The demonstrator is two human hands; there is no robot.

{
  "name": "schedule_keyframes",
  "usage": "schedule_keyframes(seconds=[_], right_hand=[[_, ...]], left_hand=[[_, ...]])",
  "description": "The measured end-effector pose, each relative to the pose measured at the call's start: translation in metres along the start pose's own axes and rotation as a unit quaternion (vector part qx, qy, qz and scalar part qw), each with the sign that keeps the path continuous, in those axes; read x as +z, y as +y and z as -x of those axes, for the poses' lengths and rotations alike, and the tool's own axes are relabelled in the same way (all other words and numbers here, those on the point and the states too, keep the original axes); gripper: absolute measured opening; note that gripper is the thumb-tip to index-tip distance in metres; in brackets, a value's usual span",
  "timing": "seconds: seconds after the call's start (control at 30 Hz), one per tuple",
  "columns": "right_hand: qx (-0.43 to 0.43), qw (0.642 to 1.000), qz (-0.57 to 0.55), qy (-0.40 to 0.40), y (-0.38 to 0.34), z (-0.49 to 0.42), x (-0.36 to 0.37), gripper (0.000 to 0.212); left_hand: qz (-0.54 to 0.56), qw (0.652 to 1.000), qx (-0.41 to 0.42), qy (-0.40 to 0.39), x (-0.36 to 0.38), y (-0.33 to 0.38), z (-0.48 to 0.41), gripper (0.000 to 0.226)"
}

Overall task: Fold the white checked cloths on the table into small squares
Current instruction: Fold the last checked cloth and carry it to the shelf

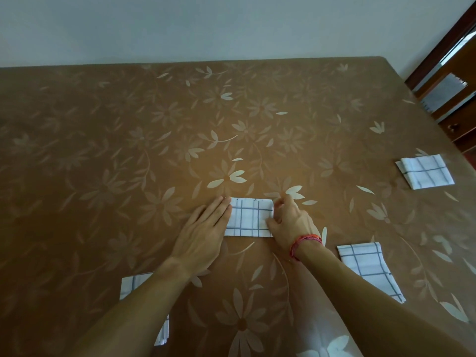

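A white checked cloth (pixel 249 217), folded into a small rectangle, lies on the brown flowered table (pixel 154 130) in front of me. My left hand (pixel 203 233) lies flat, fingers together, pressing on the cloth's left edge. My right hand (pixel 289 222) pinches the cloth's right edge between thumb and fingers. Another folded checked cloth (pixel 426 174) rests at the far right. A third (pixel 365 266) lies beside my right forearm. A fourth (pixel 131 284) sits near the front, largely hidden under my left forearm.
Dark wooden furniture (pixel 448 94) stands past the table's right corner. A pale wall (pixel 206 27) runs behind the table's far edge. A red thread band circles my right wrist.
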State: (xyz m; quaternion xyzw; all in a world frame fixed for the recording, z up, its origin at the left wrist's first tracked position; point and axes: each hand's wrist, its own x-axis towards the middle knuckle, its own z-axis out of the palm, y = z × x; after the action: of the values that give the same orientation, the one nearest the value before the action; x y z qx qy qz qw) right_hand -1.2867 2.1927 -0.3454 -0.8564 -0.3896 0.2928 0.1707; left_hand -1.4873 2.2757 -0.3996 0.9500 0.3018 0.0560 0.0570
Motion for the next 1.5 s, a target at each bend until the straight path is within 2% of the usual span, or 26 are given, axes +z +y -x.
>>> schedule_keyframes(seconds=[0.07,0.13,0.23,0.3,0.37,0.43,0.73,0.93,1.5], right_hand=[[-0.005,1.0,0.015,0.009,-0.001,0.002,-0.001,0.029],[-0.052,0.993,0.091,0.054,-0.004,0.006,0.001,0.033],[-0.233,0.945,0.169,0.156,-0.014,0.012,0.018,0.036],[-0.319,0.922,0.186,0.114,-0.021,0.013,0.037,0.046],[-0.346,0.912,0.214,0.048,-0.023,0.01,0.055,0.056],[-0.331,0.917,0.222,0.016,-0.021,0.005,0.064,0.061],[-0.267,0.943,0.201,-0.018,-0.023,-0.001,0.076,0.066],[-0.254,0.942,0.216,0.042,-0.02,-0.003,0.081,0.062],[-0.185,0.948,0.259,0.013,0.023,0.0,0.037,0.067]], left_hand=[[-0.001,1.0,0.0,-0.01,0.001,-0.002,0.0,0.054],[-0.002,1.0,0.003,-0.018,0.002,-0.003,0.0,0.054],[0.002,1.0,0.003,-0.025,0.002,-0.004,-0.001,0.052],[0.003,0.999,0.003,-0.033,0.003,-0.005,-0.002,0.054],[0.007,0.999,0.007,-0.041,0.004,-0.008,-0.003,0.055],[0.016,0.999,0.012,-0.045,0.004,-0.011,-0.005,0.056],[0.023,0.998,0.03,-0.056,0.007,-0.017,-0.006,0.058],[0.015,0.999,0.02,-0.048,0.008,-0.014,-0.007,0.055],[0.03,0.997,0.0,-0.075,-0.002,-0.007,-0.007,0.055]])
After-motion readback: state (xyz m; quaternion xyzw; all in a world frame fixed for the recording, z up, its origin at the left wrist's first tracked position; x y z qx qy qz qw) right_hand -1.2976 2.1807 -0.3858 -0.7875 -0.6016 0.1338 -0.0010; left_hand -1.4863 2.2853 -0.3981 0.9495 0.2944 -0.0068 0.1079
